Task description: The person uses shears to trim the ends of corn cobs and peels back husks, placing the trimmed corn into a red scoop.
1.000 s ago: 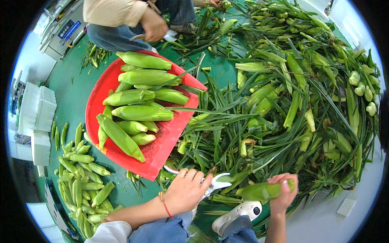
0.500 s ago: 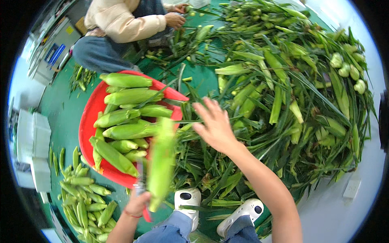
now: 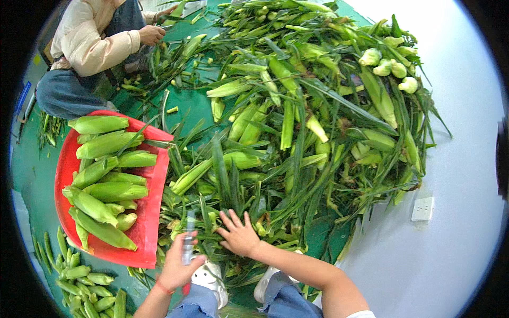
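My left hand is closed around a red-handled tool with a narrow metal blade, slightly blurred and pointing away from me. Whether it is a knife or shears, I cannot tell. To its right, my right hand reaches over the loose green husks and leaves, fingers spread and holding nothing. At my left sits a red scoop-shaped tray carrying several green ears of corn, still in their inner husks.
A large heap of leafy corn spreads ahead and to the right, against a pale wall with a socket. Trimmed ears lie piled at the lower left. Another person sits at the far left, handling corn. My white clogs are below my hands.
The ear beside my left hand has left it, and another ear lies at the tray's near side. My right hand has come down to the leaves. The view has swung right.
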Demonstrator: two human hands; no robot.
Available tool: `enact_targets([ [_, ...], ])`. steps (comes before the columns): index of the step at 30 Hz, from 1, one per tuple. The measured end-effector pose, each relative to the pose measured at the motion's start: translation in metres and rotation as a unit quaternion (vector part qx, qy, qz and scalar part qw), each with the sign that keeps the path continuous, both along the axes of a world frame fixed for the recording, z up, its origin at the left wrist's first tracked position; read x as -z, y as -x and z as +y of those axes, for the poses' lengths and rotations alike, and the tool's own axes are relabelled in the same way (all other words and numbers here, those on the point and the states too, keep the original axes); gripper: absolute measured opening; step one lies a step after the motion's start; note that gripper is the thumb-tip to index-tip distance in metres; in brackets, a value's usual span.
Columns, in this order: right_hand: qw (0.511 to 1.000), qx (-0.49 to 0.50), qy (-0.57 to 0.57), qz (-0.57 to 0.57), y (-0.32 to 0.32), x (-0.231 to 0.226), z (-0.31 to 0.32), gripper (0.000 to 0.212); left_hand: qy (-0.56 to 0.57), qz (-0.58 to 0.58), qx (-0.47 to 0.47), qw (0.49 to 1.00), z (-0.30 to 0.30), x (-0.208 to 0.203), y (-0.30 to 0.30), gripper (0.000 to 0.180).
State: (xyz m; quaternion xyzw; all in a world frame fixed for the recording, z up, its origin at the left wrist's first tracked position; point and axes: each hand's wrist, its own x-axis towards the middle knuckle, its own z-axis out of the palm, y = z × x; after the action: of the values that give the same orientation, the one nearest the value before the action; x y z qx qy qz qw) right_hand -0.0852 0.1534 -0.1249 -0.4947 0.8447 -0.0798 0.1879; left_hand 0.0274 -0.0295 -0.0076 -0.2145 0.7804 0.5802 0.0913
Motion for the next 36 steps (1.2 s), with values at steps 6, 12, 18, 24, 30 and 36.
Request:
enact_targets([
  [6, 0.972, 0.073, 0.211, -0.071, 0.058, -0.071, 0.036, 0.021, 0.27, -0.092, 0.303, 0.909, -0.011, 0.093, 0.04, 0.06],
  [12, 0.796, 0.471, 0.364, 0.113, 0.218, -0.092, 0.111, 0.028, 0.221, 0.031, 0.201, 0.954, -0.006, 0.034, 0.034, 0.064],
  [18, 0.878, 0.47, 0.078, -0.052, 0.262, -0.097, 0.101, 0.046, -0.109, 0.001, 0.096, 0.989, 0.024, -0.012, 0.084, 0.048],
  [24, 0.61, 0.558, 0.337, -0.45, 0.136, -0.089, 0.134, 0.037, -0.35, -0.061, -0.019, 0.935, 0.074, 0.014, 0.118, 0.038],
  [30, 0.074, 0.381, 0.404, -0.828, -0.035, -0.143, 0.121, 0.039, -0.608, -0.099, -0.137, 0.776, 0.113, 0.073, 0.127, 0.033],
  [36, 0.176, 0.259, 0.252, -0.916, -0.052, -0.118, 0.11, 0.037, -0.602, -0.035, -0.098, 0.792, 0.112, 0.065, 0.115, 0.033],
])
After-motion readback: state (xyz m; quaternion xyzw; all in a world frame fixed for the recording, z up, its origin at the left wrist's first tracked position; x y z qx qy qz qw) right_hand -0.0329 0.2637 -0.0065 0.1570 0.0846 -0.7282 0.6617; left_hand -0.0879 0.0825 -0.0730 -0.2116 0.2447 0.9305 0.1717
